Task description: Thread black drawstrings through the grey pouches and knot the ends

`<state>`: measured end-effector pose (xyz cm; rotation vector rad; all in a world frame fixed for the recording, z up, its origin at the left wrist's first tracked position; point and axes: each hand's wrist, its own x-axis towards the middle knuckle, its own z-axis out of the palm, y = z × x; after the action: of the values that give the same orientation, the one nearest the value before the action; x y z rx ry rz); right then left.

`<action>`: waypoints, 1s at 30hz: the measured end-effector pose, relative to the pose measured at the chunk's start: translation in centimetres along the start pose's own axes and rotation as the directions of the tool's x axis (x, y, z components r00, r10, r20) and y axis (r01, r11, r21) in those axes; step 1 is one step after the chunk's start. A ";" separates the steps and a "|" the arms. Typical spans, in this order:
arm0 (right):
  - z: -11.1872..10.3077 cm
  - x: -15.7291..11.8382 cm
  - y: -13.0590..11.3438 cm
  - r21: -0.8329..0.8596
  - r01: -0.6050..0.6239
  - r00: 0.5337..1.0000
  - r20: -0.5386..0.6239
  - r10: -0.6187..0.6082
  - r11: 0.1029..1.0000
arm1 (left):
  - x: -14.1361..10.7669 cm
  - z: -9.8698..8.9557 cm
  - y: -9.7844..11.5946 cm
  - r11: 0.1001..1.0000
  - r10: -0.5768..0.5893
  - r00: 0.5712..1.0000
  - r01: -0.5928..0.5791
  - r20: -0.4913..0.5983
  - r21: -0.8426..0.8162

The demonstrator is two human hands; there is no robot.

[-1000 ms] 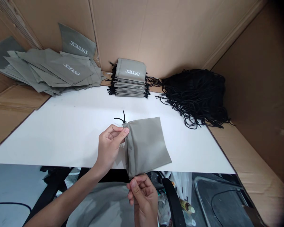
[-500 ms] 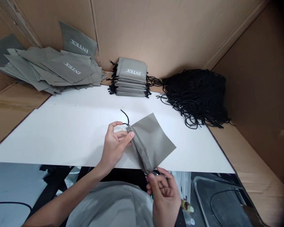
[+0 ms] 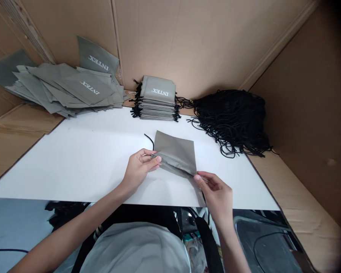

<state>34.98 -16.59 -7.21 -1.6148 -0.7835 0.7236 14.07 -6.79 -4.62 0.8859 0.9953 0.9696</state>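
Note:
Held between my two hands above the white table is a grey fabric pouch (image 3: 176,149), its open edge facing me. My left hand (image 3: 142,163) pinches the pouch's left corner, thumb on top. A black cord (image 3: 150,139) sticks up from that corner beside my fingers. On the other side, my right hand (image 3: 216,189) grips the right corner between thumb and fingers. A dark strand hangs below the right hand; its full length is hard to make out.
A loose heap of flat grey pouches (image 3: 65,89) lies at the back left. At the back middle stands a neat stack of corded pouches (image 3: 159,93) marked INTEX. A pile of black cords (image 3: 233,121) is at the right. Cardboard walls (image 3: 204,41) surround the white table (image 3: 74,163).
My right hand has moved up and to the right with its corner, from below the table's edge to above it. The pouch has turned and its opening is straighter. My left hand stays nearly in place.

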 end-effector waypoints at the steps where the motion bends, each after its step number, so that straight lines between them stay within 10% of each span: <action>1: 0.2 0.7 -0.1 0.049 -0.017 1.000 0.016 0.016 0.999 | 0.2 -0.1 0.1 1.000 -0.005 1.000 0.005 -0.011 -0.007; 10: 1.0 5.5 -1.8 0.322 -0.146 0.988 0.096 0.121 0.935 | 2.4 -1.3 1.9 0.995 -0.043 0.992 0.032 0.116 0.091; 18: 1.0 9.2 -2.5 0.273 -0.115 0.987 0.142 0.078 0.955 | 5.3 -2.4 2.6 0.888 0.096 0.963 -0.196 0.250 0.416; 24: 1.2 10.0 -1.5 0.293 -0.236 0.960 0.219 0.176 0.926 | 5.7 -3.0 3.3 0.162 0.334 0.825 -0.528 0.457 0.834; 30: 1.0 9.8 -1.8 0.292 -0.248 0.946 0.277 0.167 0.924 | 5.7 -3.2 2.7 -0.169 0.503 0.653 -0.569 0.567 0.805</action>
<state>39.74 -7.83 -6.05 -1.3337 -0.6316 1.1647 11.73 -0.10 -4.60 2.7529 1.1846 0.8278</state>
